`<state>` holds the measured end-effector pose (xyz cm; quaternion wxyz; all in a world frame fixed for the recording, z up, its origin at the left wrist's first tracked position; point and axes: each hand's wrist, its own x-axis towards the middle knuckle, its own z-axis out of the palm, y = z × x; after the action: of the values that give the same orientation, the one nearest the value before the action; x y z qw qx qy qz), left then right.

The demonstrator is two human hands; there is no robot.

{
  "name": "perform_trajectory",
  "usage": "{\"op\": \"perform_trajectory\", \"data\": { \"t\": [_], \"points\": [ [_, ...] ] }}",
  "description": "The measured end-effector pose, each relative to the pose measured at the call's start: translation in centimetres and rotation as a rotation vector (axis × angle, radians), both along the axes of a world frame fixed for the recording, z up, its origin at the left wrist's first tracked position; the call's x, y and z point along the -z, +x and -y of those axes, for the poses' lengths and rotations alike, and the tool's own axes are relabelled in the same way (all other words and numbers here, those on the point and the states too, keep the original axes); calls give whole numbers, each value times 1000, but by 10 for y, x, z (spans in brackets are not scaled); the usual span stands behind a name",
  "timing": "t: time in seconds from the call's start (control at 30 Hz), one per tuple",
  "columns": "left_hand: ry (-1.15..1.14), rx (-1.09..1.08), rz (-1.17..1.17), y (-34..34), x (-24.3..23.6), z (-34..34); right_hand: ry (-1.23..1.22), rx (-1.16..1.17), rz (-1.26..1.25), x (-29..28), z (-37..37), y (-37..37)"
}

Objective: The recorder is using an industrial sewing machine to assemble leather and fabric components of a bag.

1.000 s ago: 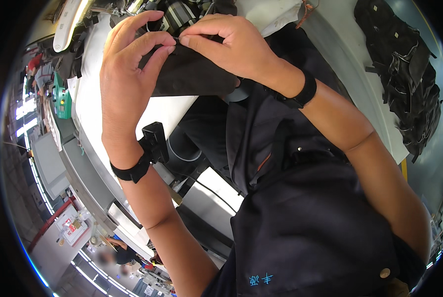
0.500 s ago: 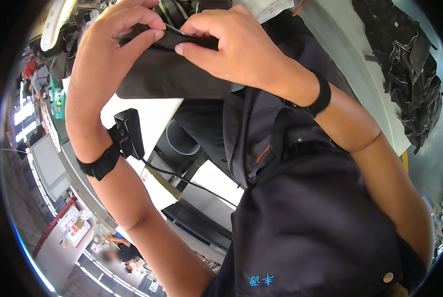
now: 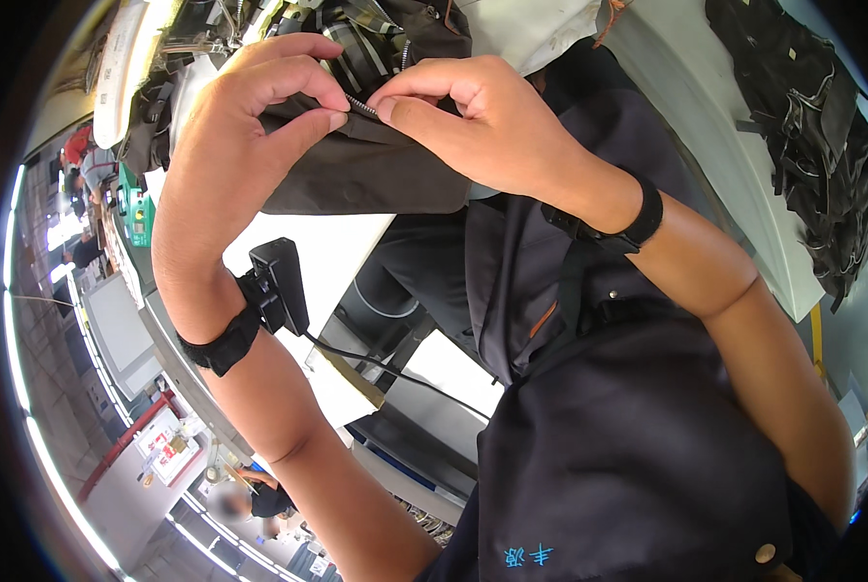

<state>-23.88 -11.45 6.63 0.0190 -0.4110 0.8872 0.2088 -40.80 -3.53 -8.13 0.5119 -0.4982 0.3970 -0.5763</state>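
Observation:
At the top of the view lies a dark brown fabric piece (image 3: 366, 175) with a plaid lining (image 3: 361, 56) and a metal-toothed zipper (image 3: 360, 106). My left hand (image 3: 235, 136) pinches the zipper edge between thumb and index finger, its other fingers curled loosely above. Close beside it, my right hand (image 3: 502, 121) pinches the same zipper at its right. A short stretch of teeth shows between the two pinches. More teeth run upward past my right fingertips. Whether a slider sits under the fingers is hidden.
A pile of dark zippered pieces (image 3: 812, 145) lies on the grey surface at the right. Under my left wrist is a white tabletop (image 3: 308, 233). A black box with a cable (image 3: 281, 286) is strapped to that wrist. Other people work at the far left.
Hands and fabric sit lower and further right in the view, as does the whole scene. My right fingertips have come closer to the left ones, shortening the exposed zipper stretch.

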Motion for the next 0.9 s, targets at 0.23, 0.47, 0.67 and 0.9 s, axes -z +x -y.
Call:
{"op": "perform_trajectory", "data": {
  "t": [0.23,0.47,0.67,0.9],
  "points": [
    [-5,31,15,-2,-2,1,5,-9,-49,-4,3,0],
    [10,80,-29,2,-1,3,4,-1,-30,-6,2,3],
    [60,94,-50,-5,2,6,37,3,-93,-8,3,0],
    [41,113,4,-4,-5,5,59,-33,-117,-12,1,3]
  ]
}}
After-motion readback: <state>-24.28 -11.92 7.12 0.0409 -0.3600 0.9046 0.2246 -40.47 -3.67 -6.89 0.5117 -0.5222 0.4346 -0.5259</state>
